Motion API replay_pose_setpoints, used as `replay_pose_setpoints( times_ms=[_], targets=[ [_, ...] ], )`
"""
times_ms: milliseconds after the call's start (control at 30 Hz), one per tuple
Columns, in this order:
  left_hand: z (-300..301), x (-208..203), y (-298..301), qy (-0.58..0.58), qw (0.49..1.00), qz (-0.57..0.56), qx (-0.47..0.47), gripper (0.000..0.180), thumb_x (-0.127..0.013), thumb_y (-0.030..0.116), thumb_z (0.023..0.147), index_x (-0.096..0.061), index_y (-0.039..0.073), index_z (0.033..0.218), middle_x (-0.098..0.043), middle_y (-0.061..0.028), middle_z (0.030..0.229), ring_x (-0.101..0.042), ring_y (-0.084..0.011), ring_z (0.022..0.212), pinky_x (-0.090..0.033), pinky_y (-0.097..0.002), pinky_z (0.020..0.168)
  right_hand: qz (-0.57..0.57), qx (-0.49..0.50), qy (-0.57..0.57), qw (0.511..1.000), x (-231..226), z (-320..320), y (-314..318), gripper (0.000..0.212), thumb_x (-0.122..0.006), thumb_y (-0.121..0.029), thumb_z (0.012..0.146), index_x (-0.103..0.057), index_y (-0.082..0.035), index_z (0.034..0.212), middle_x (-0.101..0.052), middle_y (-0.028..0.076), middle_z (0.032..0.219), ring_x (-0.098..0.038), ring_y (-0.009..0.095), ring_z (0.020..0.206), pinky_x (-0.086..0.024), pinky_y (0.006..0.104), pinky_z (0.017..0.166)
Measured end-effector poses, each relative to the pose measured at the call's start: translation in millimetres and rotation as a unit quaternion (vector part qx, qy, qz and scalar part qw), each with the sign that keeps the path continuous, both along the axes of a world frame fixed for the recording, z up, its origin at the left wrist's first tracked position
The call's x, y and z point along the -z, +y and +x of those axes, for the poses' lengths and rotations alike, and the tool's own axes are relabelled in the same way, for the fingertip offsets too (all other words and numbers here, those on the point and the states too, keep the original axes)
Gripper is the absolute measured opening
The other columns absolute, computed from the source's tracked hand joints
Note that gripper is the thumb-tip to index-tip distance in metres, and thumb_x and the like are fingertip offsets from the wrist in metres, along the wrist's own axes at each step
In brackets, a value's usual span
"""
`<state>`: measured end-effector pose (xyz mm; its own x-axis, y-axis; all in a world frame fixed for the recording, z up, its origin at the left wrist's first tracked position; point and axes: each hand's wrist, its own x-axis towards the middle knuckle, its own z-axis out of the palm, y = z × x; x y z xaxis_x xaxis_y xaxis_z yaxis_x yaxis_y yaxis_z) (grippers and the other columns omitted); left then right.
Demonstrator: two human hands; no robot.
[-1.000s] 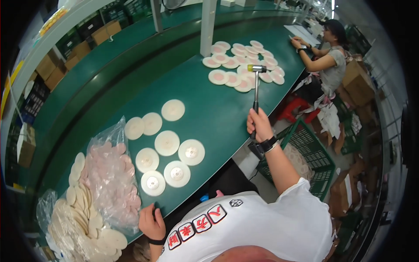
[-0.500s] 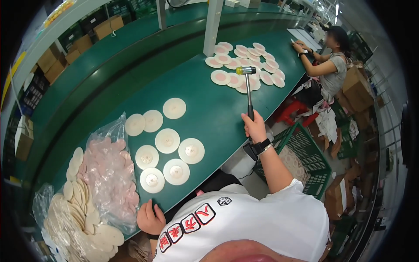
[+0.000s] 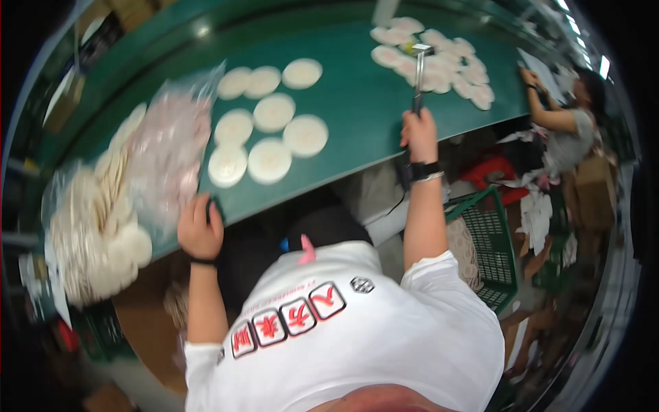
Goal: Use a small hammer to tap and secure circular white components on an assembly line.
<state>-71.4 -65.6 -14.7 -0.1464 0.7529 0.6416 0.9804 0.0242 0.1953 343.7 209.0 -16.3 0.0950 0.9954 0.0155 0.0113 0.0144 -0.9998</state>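
My right hand (image 3: 421, 135) is closed round the black handle of a small hammer (image 3: 419, 75). It has a metal shaft and a head with a yellow end, held up in front of several pale discs with pink centres (image 3: 446, 65). At the table's near edge my left hand (image 3: 201, 228) has curled fingers, with a small dark thing at their tips that is too blurred to name. Just beyond it lie several cream round discs (image 3: 269, 161) spread on the green table (image 3: 350, 130). A clear plastic bag of pink discs (image 3: 167, 141) is beside that hand.
Another bag with cream discs (image 3: 96, 233) sits at the left end of the table. Below the right edge stands a green crate (image 3: 495, 250) with pale pieces inside. Another person (image 3: 576, 127) works at the far right, near cardboard boxes (image 3: 596, 189).
My view has shifted, so the table sits higher in the picture. The hammer stays in my right hand. My left hand's fingers, spread before, are now curled at the table edge.
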Motion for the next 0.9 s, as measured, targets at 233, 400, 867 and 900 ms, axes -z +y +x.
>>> replay_pose_setpoints(
  times_ms=[233, 400, 867, 900],
  targets=[
    [-3, 2, 4, 0.02, 0.998, 0.039, -0.04, 0.024, -0.066, 0.017, 0.094, -0.071, 0.011, 0.117, -0.072, -0.0098, 0.107, -0.07, -0.0349, 0.09, -0.055, -0.0412, 0.077, 0.022, -0.073, 0.022, 0.997, 7, 1, 17, 0.014, -0.064, -0.016, 0.1, -0.055, -0.006, 0.094, -0.05, -0.001, 0.07, -0.046, 0.009, 0.051, -0.039, 0.0264, 0.044],
    [-4, 12, 8, 0.001, 0.998, 0.038, -0.052, 0.026, -0.065, 0.02, 0.096, -0.069, 0.014, 0.12, -0.072, -0.0077, 0.109, -0.069, -0.0337, 0.094, -0.055, -0.0413, 0.078, 0.045, -0.085, 0.038, 0.995, 9, 2, 23, 0.015, -0.065, -0.015, 0.1, -0.056, -0.004, 0.094, -0.052, 0.0, 0.074, -0.047, 0.01, 0.054, -0.041, 0.0294, 0.047],
    [4, 18, 10, -0.009, 0.994, 0.06, -0.096, 0.025, -0.059, 0.015, 0.095, -0.069, 0.014, 0.118, -0.071, -0.0094, 0.106, -0.068, -0.0346, 0.098, -0.053, -0.043, 0.082, 0.04, -0.098, 0.023, 0.994, 13, -3, 29, 0.015, -0.065, -0.015, 0.096, -0.056, -0.004, 0.09, -0.053, 0.001, 0.067, -0.049, 0.011, 0.049, -0.043, 0.0294, 0.044],
    [2, 17, 7, -0.006, 0.993, 0.067, -0.098, 0.025, -0.059, 0.015, 0.095, -0.069, 0.014, 0.118, -0.071, -0.0094, 0.106, -0.068, -0.0346, 0.098, -0.053, -0.043, 0.082, 0.046, -0.1, 0.03, 0.994, 12, -8, 25, 0.015, -0.065, -0.015, 0.096, -0.057, -0.004, 0.09, -0.053, 0.001, 0.068, -0.049, 0.011, 0.049, -0.043, 0.029, 0.043]
  ],
)
